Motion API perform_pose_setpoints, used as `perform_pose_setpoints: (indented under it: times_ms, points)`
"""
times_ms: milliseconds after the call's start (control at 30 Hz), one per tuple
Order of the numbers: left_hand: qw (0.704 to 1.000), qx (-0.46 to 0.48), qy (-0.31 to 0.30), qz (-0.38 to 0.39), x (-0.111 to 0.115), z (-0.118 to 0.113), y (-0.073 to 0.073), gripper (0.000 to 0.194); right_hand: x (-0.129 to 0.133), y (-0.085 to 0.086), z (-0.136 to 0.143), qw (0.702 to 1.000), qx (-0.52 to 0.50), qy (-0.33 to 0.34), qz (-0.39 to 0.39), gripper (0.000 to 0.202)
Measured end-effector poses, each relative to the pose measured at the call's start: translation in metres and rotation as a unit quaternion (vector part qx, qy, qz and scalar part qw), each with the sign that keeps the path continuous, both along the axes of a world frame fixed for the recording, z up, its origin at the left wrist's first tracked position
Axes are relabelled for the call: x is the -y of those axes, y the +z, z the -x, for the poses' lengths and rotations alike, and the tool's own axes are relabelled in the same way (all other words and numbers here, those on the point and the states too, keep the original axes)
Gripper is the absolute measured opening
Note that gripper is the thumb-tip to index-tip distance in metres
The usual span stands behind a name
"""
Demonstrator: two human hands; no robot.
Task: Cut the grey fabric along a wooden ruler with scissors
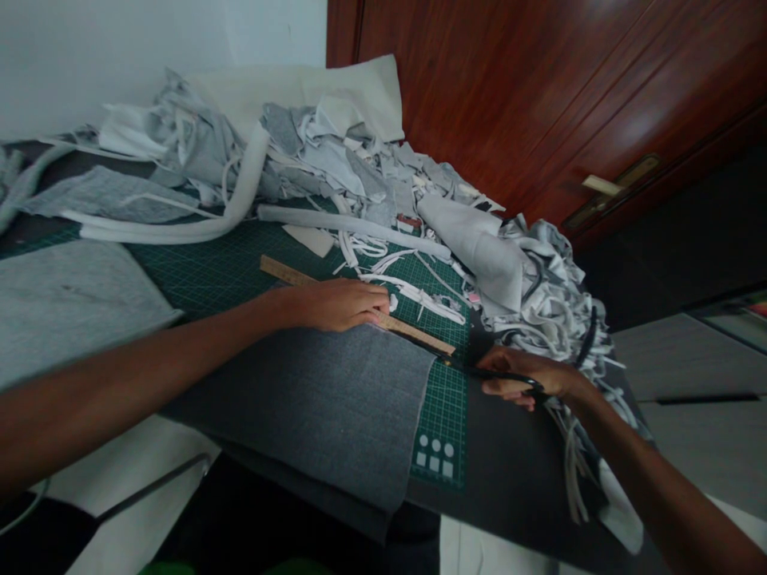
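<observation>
The left hand (341,305) lies over the middle of the ruler (419,333), its fingers bent and close together; whether they grip it or only press, I cannot tell. The right hand (524,374) has its fingers wrapped round the handles of the scissors (470,369), whose blades meet the cloth (335,391) by the ruler's right end. This dark grey cloth lies partly over the green mat (443,407) and hangs off the table's (503,463) near edge. White strips (413,294) lie just beyond the ruler. Scraps (539,287) heap along the table's far and right edges. A paler piece (77,295) lies toward the left edge.
</observation>
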State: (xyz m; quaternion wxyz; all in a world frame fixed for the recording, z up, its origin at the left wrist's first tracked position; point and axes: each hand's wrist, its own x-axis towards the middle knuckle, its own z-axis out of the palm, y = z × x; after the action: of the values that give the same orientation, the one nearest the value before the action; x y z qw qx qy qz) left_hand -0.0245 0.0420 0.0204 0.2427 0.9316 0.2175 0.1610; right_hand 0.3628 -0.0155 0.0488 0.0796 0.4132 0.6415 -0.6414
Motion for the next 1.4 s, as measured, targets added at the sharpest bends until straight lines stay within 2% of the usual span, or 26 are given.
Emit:
perform_pose_setpoints:
  times_ms: [433,633,1400]
  points:
    - [1.000,-0.004,-0.001,-0.025,0.0033,-0.0008,0.0038,0.017,-0.0001,-0.0012,-0.0002,1.000,0.006,-0.006,0.021,0.054]
    - [1.000,-0.019,-0.002,-0.007,0.0043,-0.0017,0.0069,0.021,-0.0003,-0.0006,0.0001,1.000,0.008,-0.004,0.020,0.054]
    - [1.000,-0.012,-0.003,-0.015,0.0006,-0.0008,0.0010,0.021,0.0014,0.0011,0.0032,0.999,0.036,-0.014,0.005,0.053]
